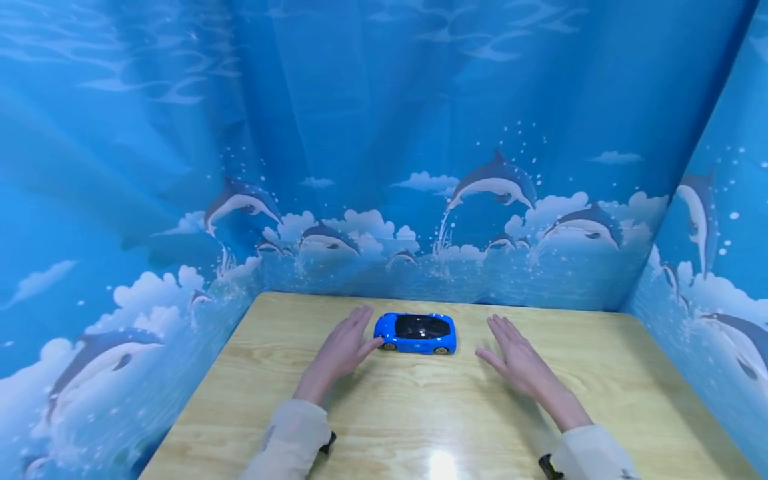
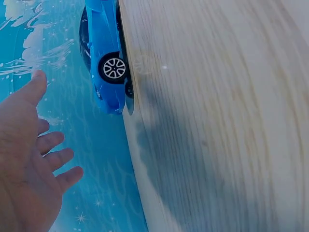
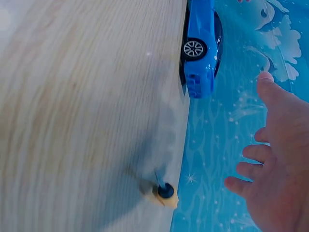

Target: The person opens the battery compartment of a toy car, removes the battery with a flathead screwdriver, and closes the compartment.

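Resting on a wooden table, a blue toy car is seen between two hands, side-on to the person, near the far edge by the dolphin-print curtain. On the left, the left hand is laid flat with its fingers straight and relaxed – the thumb tip is very close to the car's left end, though contact cannot be told. To the right, the right hand is held open too, fingers straight, a clear gap away from the car's right end. Nothing is gripped by either hand. As a judgement, the car has not yet been picked up or pushed – any handling is still to be done.
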Available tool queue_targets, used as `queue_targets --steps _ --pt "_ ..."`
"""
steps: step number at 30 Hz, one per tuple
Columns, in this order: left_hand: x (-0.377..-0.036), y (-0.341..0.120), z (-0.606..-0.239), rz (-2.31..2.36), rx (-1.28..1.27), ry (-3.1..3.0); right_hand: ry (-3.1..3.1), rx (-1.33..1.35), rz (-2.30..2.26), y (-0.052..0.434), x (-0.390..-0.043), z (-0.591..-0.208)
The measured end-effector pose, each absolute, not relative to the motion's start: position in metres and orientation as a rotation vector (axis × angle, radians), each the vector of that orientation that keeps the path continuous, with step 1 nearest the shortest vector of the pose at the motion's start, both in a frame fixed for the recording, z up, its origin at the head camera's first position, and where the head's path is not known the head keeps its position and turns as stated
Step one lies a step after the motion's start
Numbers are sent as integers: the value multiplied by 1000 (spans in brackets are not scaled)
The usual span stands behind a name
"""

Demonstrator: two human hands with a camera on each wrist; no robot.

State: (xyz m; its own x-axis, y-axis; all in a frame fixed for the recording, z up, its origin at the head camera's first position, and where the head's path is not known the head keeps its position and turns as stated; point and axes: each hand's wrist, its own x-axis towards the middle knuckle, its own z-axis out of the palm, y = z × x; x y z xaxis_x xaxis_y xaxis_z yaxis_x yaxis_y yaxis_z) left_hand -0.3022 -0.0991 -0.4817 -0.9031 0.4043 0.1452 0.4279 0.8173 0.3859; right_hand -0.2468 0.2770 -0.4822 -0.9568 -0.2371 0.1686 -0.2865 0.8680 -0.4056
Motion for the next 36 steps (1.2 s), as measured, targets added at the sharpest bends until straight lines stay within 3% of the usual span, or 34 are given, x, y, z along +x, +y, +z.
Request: queue_targets --steps 36 --pt "-334 -69 -511 -781 -684 -3097 -3012 601 782 226 -299 -513"
